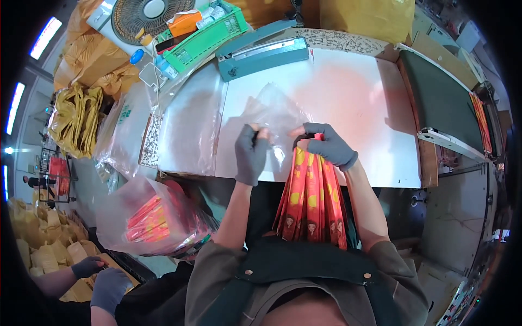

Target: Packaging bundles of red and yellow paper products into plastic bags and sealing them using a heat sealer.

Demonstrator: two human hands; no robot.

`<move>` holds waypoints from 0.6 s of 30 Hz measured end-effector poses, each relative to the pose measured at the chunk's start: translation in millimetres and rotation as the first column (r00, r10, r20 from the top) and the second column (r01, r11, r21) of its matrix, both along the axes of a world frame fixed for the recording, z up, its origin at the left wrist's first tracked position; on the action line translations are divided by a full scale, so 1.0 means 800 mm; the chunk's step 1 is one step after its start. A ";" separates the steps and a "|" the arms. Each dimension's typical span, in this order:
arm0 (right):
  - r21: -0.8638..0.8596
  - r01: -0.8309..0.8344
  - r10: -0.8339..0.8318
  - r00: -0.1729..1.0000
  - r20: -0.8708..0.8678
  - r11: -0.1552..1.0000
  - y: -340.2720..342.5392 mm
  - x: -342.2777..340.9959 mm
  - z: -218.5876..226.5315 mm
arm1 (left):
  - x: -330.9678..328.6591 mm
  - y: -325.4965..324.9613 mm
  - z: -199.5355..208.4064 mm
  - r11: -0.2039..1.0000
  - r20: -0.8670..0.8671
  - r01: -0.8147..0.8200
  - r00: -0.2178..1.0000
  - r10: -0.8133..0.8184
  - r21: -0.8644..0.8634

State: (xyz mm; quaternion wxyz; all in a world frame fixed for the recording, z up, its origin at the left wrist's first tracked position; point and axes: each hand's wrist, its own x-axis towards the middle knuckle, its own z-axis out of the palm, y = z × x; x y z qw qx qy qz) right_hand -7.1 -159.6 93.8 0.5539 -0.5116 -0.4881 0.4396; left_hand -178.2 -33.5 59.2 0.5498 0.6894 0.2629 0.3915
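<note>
My right hand, in a grey fingerless glove, grips the top of a bundle of folded red printed bags with yellow patches. The bundle hangs down in front of my apron, past the table's near edge. My left hand, gloved the same way, is closed, with thumb and fingers pinched at the near side of a clear plastic bag. That thin bag lies over the white tabletop between and beyond my hands. My right thumb and forefinger point toward it; whether they touch it I cannot tell.
A teal bag sealer stands behind the clear bag, beside a green basket and a fan. Left hangs a clear sack of red packs. A dark conveyor belt is at right. A co-worker's gloved hands are lower left.
</note>
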 end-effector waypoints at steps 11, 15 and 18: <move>-0.042 0.017 -0.019 0.999 -0.045 0.999 0.013 -0.007 -0.013 | -0.006 -0.037 0.038 0.851 0.034 0.239 0.967 -0.253 -0.467; -0.084 0.005 -0.010 0.998 -0.059 0.996 0.012 -0.008 -0.012 | -0.015 -0.022 0.013 0.644 0.209 0.411 0.906 -0.369 -0.645; -0.063 0.012 -0.013 1.000 -0.012 0.998 0.009 -0.008 -0.011 | -0.012 -0.026 0.009 0.470 0.352 0.430 0.903 -0.248 -0.771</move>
